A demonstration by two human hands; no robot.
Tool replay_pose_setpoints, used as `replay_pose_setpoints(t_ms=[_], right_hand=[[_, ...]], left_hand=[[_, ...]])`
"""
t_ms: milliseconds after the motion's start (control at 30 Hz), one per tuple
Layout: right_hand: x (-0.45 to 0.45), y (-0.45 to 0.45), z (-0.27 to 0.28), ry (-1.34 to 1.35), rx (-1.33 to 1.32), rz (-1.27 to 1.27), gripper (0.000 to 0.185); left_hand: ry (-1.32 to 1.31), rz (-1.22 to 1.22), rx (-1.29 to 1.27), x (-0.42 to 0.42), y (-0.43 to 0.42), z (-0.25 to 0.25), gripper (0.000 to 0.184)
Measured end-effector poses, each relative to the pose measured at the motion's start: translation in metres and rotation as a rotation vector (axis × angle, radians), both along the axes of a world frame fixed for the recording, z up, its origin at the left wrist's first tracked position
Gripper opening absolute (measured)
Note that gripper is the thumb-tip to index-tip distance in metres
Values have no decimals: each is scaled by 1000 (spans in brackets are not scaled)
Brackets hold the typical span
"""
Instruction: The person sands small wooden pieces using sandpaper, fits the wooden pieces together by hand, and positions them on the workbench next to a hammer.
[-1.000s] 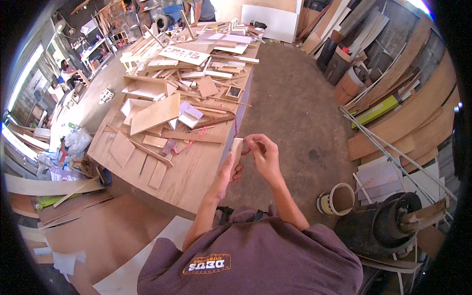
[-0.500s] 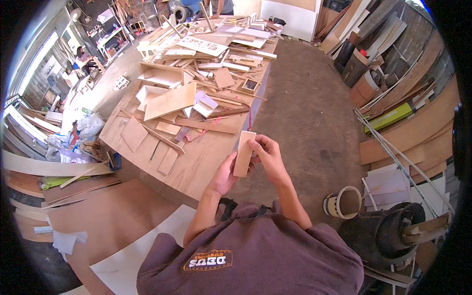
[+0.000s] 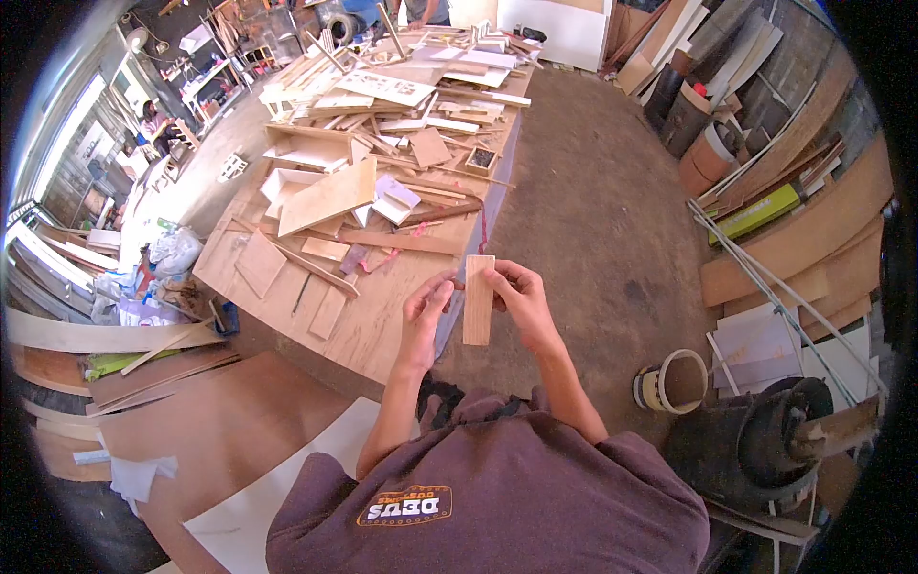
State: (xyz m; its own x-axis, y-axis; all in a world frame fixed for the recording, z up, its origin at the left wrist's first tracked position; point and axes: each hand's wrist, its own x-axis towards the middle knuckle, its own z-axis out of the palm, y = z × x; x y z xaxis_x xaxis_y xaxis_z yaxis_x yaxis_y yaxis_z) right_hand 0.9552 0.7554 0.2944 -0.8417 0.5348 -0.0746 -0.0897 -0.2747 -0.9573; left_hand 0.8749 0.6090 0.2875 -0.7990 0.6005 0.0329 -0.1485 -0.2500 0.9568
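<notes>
"Where's the wooden block [image 3: 479,311]?"
"The right hand [image 3: 519,298] has a pinching grip near its top; the left hand [image 3: 426,304] curls beside it, its hold unclear."
"Any writing?"
"Shirt badge [image 3: 404,506]: DEUS."

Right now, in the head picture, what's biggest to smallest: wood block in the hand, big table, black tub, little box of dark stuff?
1. Big table, by far
2. Black tub
3. Wood block, helped by being nearer the camera than the box
4. Little box
</notes>
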Motion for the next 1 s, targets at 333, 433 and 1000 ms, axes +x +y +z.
replay_pose_setpoints(t_ms=[333,433,1000], right_hand=[[10,0,-16,-59,84,39,27],[8,-5,-19,-9,100,32,29],[-35,-43,-28,-56,97,0,24]], left_hand=[[19,99,-22,2,9,-22,29],[94,174,-93,2,10,-23,25],[87,375,-143,-26,-22,-46,21]])
